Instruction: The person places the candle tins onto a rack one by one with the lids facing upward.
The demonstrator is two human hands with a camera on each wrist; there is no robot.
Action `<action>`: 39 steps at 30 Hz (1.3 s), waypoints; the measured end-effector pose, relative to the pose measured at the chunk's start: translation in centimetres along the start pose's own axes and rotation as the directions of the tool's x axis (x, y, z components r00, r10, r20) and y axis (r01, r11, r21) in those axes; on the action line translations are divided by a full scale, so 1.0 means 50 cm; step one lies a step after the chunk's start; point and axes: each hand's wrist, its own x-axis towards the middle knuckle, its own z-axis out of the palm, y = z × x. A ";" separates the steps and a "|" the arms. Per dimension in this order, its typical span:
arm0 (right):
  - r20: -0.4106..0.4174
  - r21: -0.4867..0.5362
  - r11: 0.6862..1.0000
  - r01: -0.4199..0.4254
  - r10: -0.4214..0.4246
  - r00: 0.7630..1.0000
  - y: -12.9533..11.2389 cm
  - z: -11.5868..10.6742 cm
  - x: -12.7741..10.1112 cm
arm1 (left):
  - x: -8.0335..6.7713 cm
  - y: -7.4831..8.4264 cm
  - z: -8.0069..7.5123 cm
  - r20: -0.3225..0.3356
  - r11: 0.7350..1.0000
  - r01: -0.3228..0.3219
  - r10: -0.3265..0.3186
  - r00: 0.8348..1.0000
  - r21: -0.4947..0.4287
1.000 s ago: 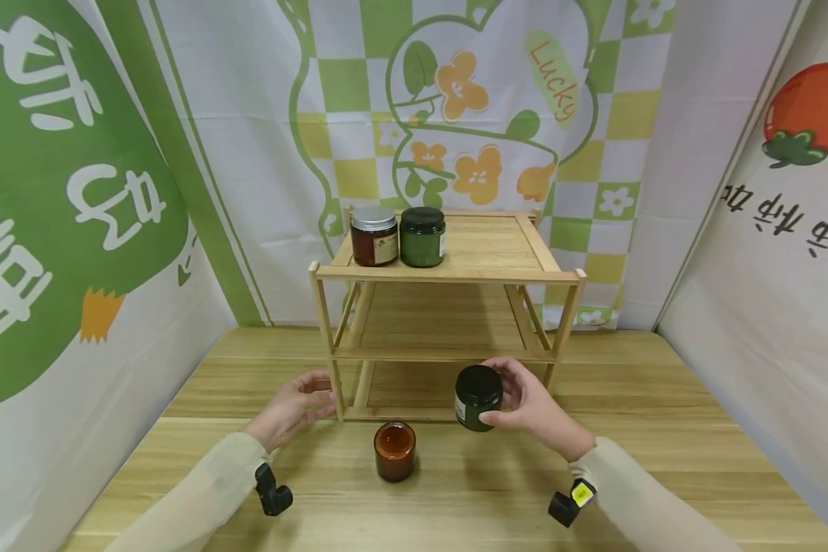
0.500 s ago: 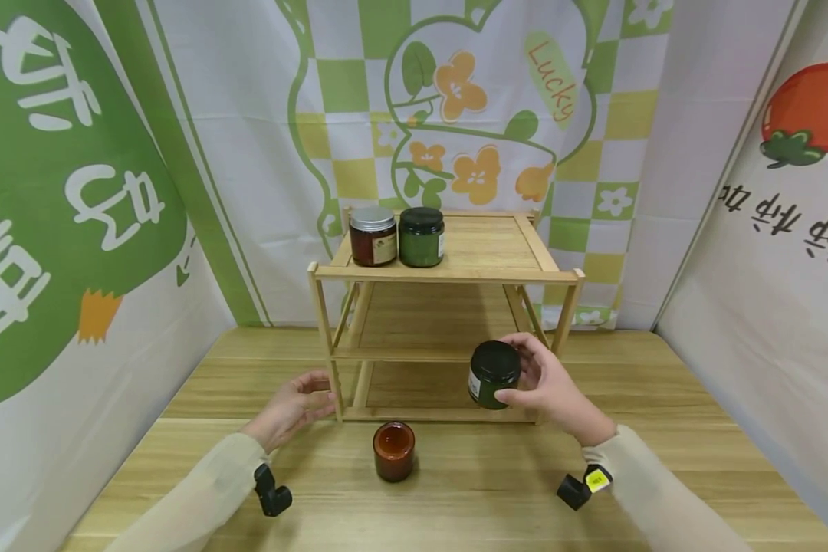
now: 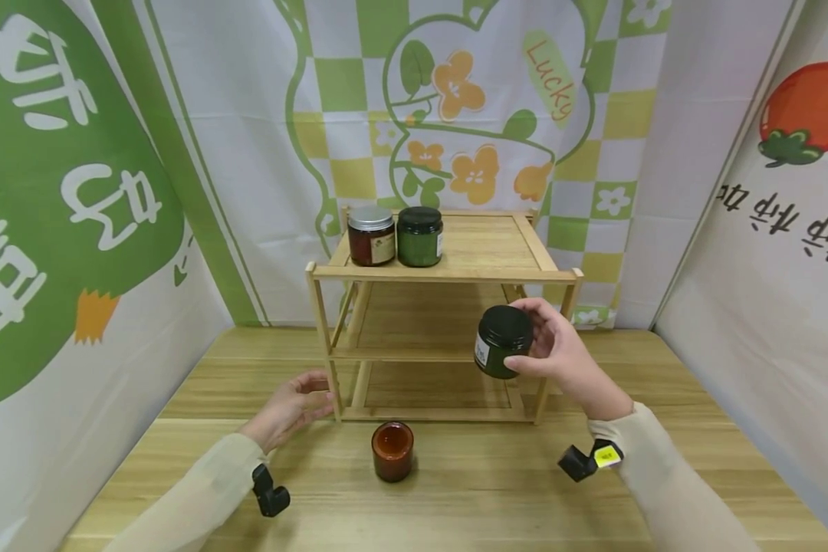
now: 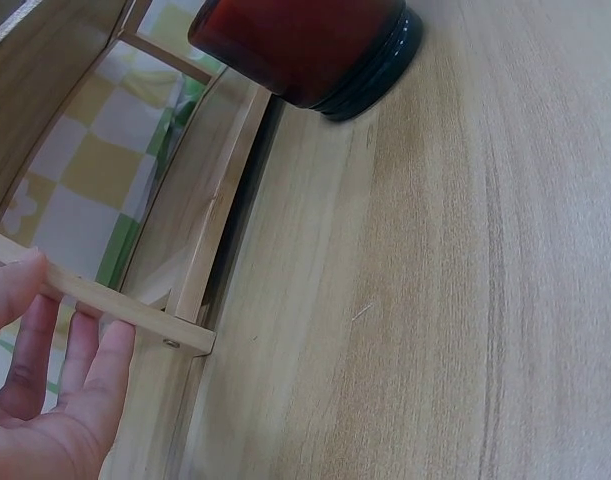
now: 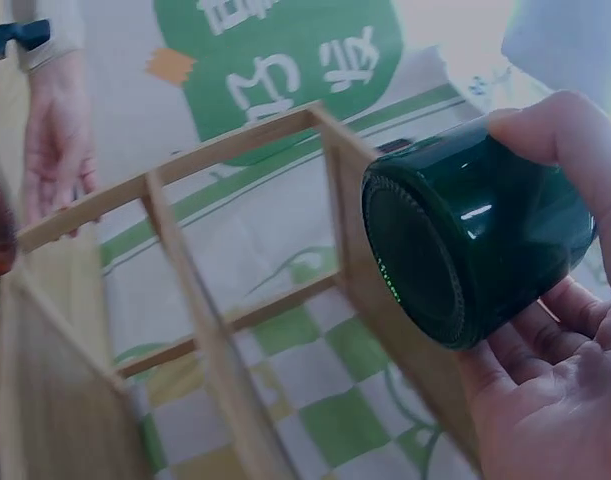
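1. Head view: one three-tier bamboo shelf rack (image 3: 448, 264) stands on the light wooden desk (image 3: 455, 491) and serves as the landmark. Four jars show in all.
2. Two of them sit side by side at the left of the rack's top tier: one dark red glass jar with a silver lid (image 3: 371, 236) and one green glass jar with a black lid (image 3: 419, 237), touching or nearly so.
3. One amber jar standing lid-down (image 3: 392, 451) is on the desk just in front of the rack's lower front edge.
4. The fourth, a dark green glass jar with a black lid and white label (image 3: 502, 342), is held in the air in front of the rack's right front post, level with the middle tier. The right hand (image 3: 559, 356) holds it, fingers curled round its side and lid.
5. The left hand (image 3: 291, 405) rests at the rack's left front post near its foot, fingers relaxed and gripping nothing.
6. Left wrist view: the left hand's fingers (image 4: 45, 350) lie straight against a thin bar of the rack; the amber jar sits further along the desk, beside the rack's base.
7. Right wrist view: the dark green jar lies tilted in the right hand's palm, thumb over its top, its black lid facing the rack's frame.
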 end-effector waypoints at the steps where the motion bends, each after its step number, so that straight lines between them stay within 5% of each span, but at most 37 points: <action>1: -0.002 0.002 1.000 0.003 -0.003 1.000 -0.006 0.000 0.004 | 0.000 0.000 0.000 -0.001 1.000 0.002 -0.002 1.000 0.002; 24: -0.076 -0.030 0.999 -0.011 0.008 0.997 -0.108 0.000 0.081 | -0.002 0.005 0.003 0.006 1.000 0.000 0.000 1.000 -0.010; 39: -0.139 -0.050 0.998 -0.045 0.038 0.990 -0.126 -0.011 0.142 | -0.001 0.005 0.001 0.011 1.000 -0.004 0.004 1.000 -0.022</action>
